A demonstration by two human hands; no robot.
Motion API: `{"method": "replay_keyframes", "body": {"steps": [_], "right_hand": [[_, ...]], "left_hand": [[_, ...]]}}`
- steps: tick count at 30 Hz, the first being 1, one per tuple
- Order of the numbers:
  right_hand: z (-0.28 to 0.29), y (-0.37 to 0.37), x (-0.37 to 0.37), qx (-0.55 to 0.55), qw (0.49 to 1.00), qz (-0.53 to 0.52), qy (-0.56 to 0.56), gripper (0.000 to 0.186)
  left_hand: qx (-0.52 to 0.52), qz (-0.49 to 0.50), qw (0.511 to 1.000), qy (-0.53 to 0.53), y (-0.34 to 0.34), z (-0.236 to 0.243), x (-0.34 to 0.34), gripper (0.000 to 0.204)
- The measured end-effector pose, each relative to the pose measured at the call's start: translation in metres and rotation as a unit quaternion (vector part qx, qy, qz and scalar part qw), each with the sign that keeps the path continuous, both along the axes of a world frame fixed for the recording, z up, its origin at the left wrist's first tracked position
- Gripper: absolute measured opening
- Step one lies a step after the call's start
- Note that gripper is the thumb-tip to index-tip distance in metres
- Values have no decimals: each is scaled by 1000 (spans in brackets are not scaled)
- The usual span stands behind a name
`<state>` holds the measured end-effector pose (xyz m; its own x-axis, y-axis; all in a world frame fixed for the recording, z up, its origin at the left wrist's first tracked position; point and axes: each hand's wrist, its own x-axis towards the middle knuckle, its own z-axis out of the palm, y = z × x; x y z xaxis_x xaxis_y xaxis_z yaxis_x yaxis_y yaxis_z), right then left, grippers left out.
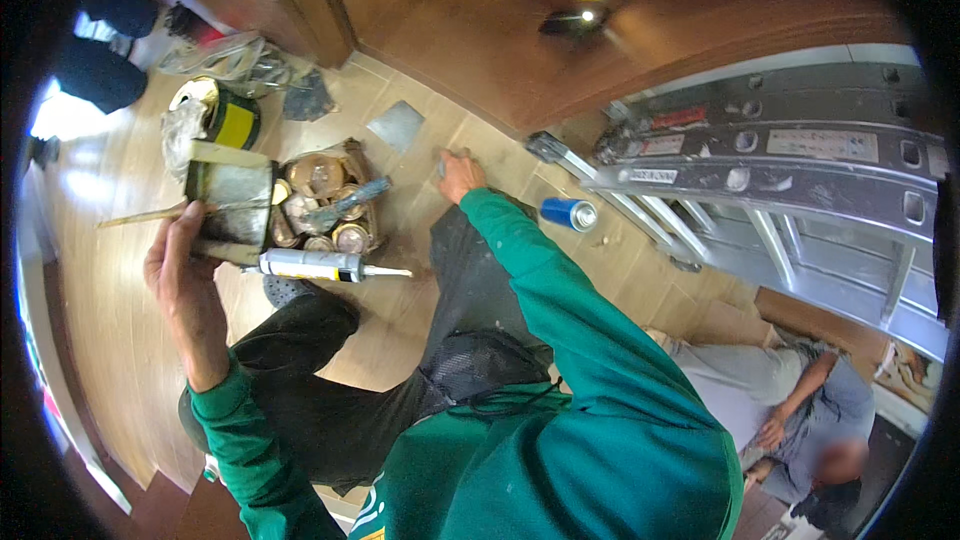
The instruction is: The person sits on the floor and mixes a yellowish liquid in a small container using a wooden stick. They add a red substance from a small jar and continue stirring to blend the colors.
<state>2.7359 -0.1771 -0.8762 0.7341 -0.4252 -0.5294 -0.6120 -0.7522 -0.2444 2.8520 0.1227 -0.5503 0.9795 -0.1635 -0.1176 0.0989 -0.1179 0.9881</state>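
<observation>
Left hand (pixel 184 265) gripping rectangular tray (pixel 230 181) and thin stick (pixel 130 219), tray just left of clustered containers (pixel 320 176), right hand (pixel 462 177) near grey sheet (pixel 397 126), fingers bent, held object not discernible.

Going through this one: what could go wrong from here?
The left hand holds an open tray and a thin stick together, so a tilt might let the stick slip. The caulk tube has its nozzle pointing toward the person's trousers and could smear them. The blue can is on the floor near the right sleeve; a careless sweep of that arm might knock it.
</observation>
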Motion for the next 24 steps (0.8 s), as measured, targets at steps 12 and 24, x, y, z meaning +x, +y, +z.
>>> {"method": "replay_keyframes", "body": {"steps": [12,24], "right_hand": [[148,-108,-236,-79,923,-332,-179,66],[101,-111,-219,-89,960,-254,-78,68]], "left_hand": [[-62,-36,996,56,-7,8,-8,17],[-35,-51,997,49,-10,8,-11,16]]}}
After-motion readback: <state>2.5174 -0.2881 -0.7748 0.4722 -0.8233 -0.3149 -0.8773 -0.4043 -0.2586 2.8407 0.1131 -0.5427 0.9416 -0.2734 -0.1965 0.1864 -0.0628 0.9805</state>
